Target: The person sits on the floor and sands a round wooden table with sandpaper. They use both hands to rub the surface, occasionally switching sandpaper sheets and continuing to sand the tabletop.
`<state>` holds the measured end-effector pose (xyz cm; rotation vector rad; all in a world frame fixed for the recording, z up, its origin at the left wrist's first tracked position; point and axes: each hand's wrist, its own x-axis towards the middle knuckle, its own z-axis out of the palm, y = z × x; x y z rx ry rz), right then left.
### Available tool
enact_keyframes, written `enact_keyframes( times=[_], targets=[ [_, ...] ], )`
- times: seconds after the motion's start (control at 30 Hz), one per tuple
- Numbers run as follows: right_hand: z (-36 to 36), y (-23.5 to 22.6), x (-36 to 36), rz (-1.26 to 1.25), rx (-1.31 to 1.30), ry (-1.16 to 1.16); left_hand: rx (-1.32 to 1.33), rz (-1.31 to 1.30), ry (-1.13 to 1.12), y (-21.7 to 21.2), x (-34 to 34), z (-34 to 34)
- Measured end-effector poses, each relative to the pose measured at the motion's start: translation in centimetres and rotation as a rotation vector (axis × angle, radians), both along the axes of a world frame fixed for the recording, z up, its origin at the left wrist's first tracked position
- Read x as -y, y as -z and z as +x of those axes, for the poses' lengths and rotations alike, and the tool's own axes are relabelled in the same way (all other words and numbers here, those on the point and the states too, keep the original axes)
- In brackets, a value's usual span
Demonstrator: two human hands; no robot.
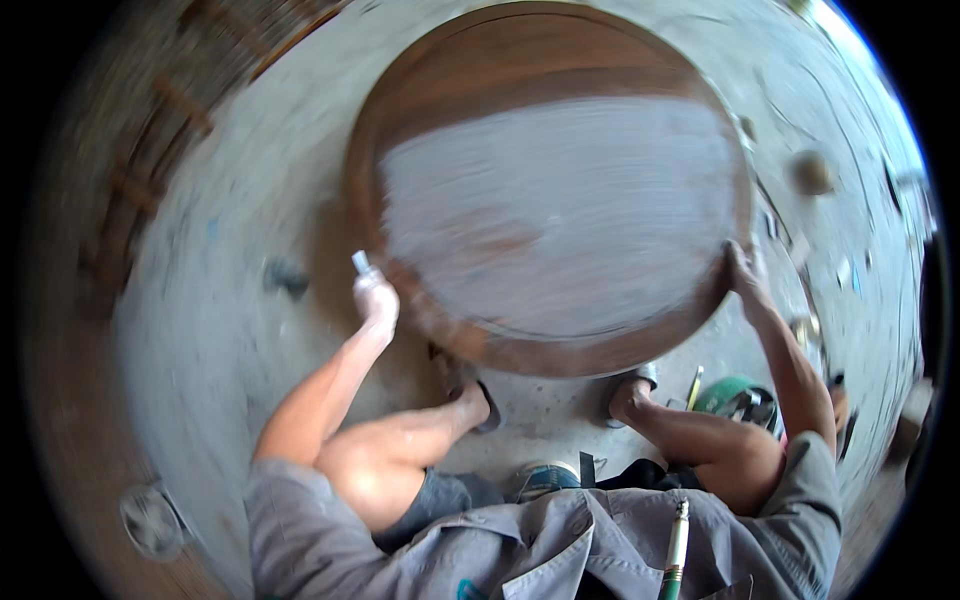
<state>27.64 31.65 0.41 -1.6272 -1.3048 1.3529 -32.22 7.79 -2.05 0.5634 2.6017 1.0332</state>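
A large round wooden tabletop [540,358] fills the upper middle of the head view, its brown rim around a broad patch of pale whitish coating. Bare brown wood shows along its far side. My right hand [747,272] grips the rim at the right, thumb over the top. Beside the lower left rim, my left hand [376,300] is closed around a small whitish piece [361,262] that sticks out past the fingers. Its kind is too blurred to tell. Pale dust covers that hand.
A dark lump [287,278] lies on the grey floor [215,330] at left. Wooden frames [150,190] line the far left, above a round fan-like object [153,522]. At right are a green container [728,393] with tools and a brown ball-shaped thing [810,173]. My feet stand beneath the tabletop's near edge.
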Motion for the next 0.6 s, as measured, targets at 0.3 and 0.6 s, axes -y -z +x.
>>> enact_keyframes(
  times=[0.3, 0.6],
  targets=[
    [-17.4, -11.7, 4.3, 0.227, 0.228, -0.784, 0.86, 0.377, 0.202, -12.2, 2.8, 1.6],
    [-31.3, -7.1, 19.9, -0.663, -0.816, -0.584, 1.488, 0.18, 0.664, -9.1, 2.3, 9.1]
  ],
)
